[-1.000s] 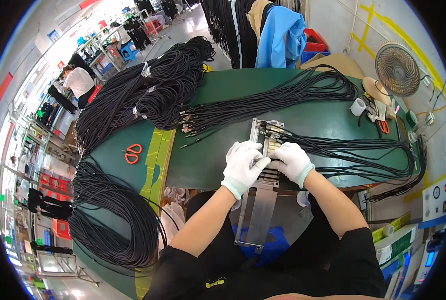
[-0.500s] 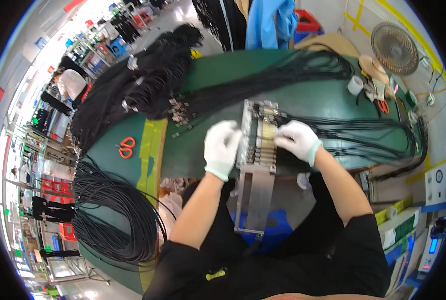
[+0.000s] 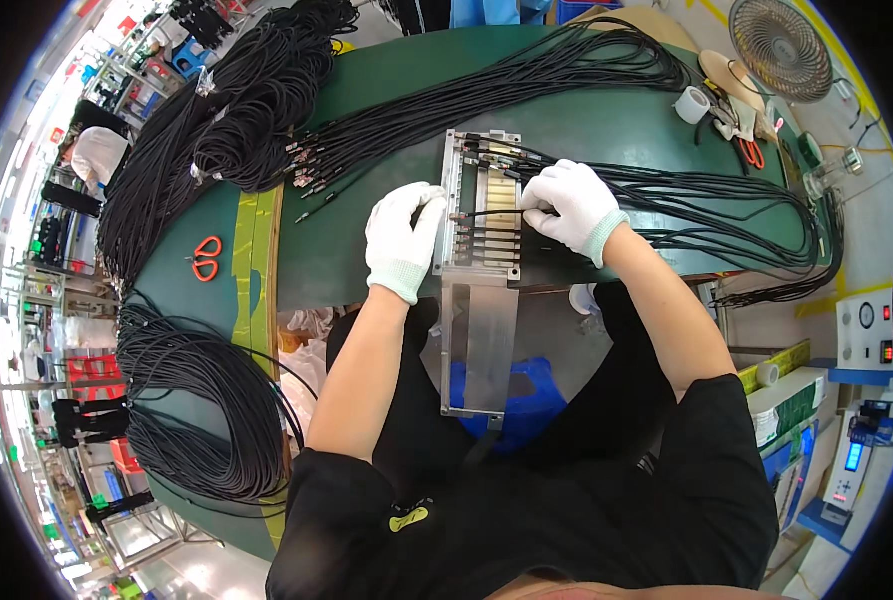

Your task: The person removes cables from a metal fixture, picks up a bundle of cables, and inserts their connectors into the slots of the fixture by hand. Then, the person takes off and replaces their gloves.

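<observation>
Both of my hands wear white gloves. A metal fixture [image 3: 448, 245] with a row of pale yellow slots lies between them, at the table's front edge. My right hand [image 3: 571, 208] pinches a thin black cable [image 3: 492, 212] at the fixture's right side. This cable runs straight across the slots toward my left hand [image 3: 401, 235]. There the left fingers are curled together beside the left rail, near the cable's end; whatever they grip is hidden. Several other cables lie across the fixture above and below, and a bundle of black cables [image 3: 686, 190] trails off to the right.
Behind the fixture, loose cables with metal ends [image 3: 446, 100] stretch over the green table [image 3: 391, 65]. Large black cable coils [image 3: 211, 415] and orange-handled scissors [image 3: 205, 259] are on the left. At the far right are a white roll [image 3: 692, 105] and a fan [image 3: 781, 50].
My head view has shifted, so the table and fixture appear farther up and left. Both hands remain at either side of the fixture, with the cable across it now plainer to see.
</observation>
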